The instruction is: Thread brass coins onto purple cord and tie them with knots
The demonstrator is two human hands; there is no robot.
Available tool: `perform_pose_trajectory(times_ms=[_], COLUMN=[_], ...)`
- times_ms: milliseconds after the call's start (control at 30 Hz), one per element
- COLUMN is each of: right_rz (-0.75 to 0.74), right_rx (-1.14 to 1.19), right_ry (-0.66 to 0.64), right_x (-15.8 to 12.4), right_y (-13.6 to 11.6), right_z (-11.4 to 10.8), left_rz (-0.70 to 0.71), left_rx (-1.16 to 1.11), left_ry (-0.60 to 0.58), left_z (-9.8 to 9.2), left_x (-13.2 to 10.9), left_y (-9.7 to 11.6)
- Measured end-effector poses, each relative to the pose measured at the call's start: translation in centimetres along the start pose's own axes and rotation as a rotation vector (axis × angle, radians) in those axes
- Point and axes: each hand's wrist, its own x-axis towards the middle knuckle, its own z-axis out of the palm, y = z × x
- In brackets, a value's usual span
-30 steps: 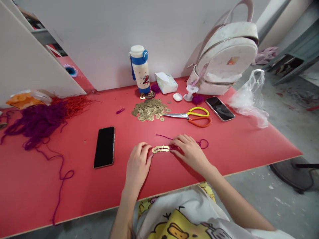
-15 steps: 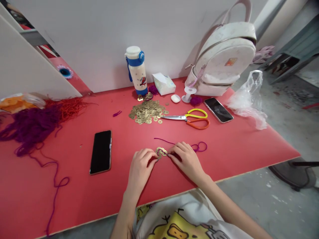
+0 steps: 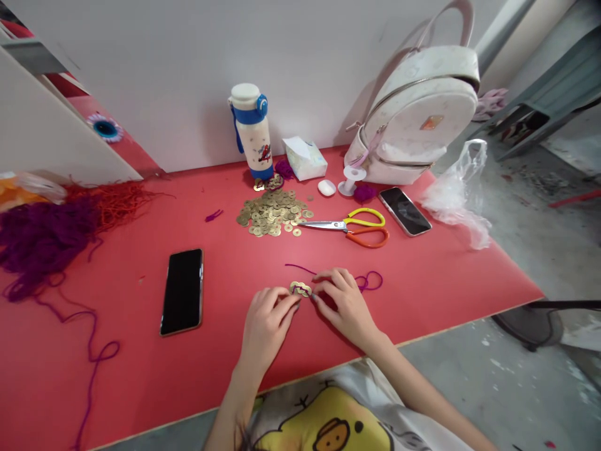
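Note:
A short row of overlapping brass coins (image 3: pixel 300 289), laced with purple yarn, lies between my hands on the red table (image 3: pixel 225 369). My left hand (image 3: pixel 268 326) pinches the row's left side with closed fingertips. At its right end, my right hand (image 3: pixel 345 305) has thumb and fingers closed on the coins. Loose purple yarn (image 3: pixel 372 281) comes out from behind my right hand and curls to the right. Farther back is a heap of loose coins (image 3: pixel 272 212), with scissors (image 3: pixel 345 225) touching its right side.
A black phone (image 3: pixel 182 291) lies left of my hands, with purple yarn (image 3: pixel 44 235) beyond. At the back stand a bottle (image 3: pixel 253 134), tissues (image 3: pixel 305 160), a spool (image 3: pixel 351 180) and a white backpack (image 3: pixel 416 119). Another phone (image 3: pixel 404 211) and a plastic bag (image 3: pixel 462 200) are at right.
The coin row now lies straighter between my fingertips, where its left end hung lower before. The whole view has shifted slightly, moving the table's things a little left.

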Motion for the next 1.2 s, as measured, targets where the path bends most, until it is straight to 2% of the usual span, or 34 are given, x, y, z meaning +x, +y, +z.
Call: perform_pose_trajectory(times_ms=[167, 300, 467, 733, 933, 1067, 1133, 1200], right_rz=[-0.002, 0.026, 0.096, 0.241, 0.382, 0.413, 0.361, 0.292], right_rx=[-0.002, 0.007, 0.08, 0.489, 0.793, 0.851, 0.82, 0.776], right_ry=[-0.043, -0.058, -0.062, -0.013, -0.139, -0.188, -0.204, -0.21], right_x=[0.1, -0.5, -2.1, -3.3, -2.6, -2.1, -2.1, -2.3], right_y=[0.1, 0.0, -0.4, -1.7, -2.9, -3.2, -3.2, -3.0], right_z=[-0.3, -0.6, -2.5, -7.0, -7.6, -6.9, -6.6, -6.2], left_rz=[0.063, 0.068, 0.076, 0.068, 0.053, -0.043, -0.159, -0.34], left_rx=[0.017, 0.021, 0.017, 0.019, -0.013, -0.247, -0.485, -0.719], left_ry=[-0.094, -0.123, -0.134, -0.141, -0.141, -0.108, -0.103, -0.15], left_z=[0.4, 0.5, 0.6, 0.6, 0.5, -0.1, -0.6, -1.0], left_x=[0.2, 0.3, 0.3, 0.4, 0.2, 0.0, -0.1, -0.1], left_y=[0.6, 0.6, 0.3, 0.3, 0.4, 1.6, 2.6, 3.7])
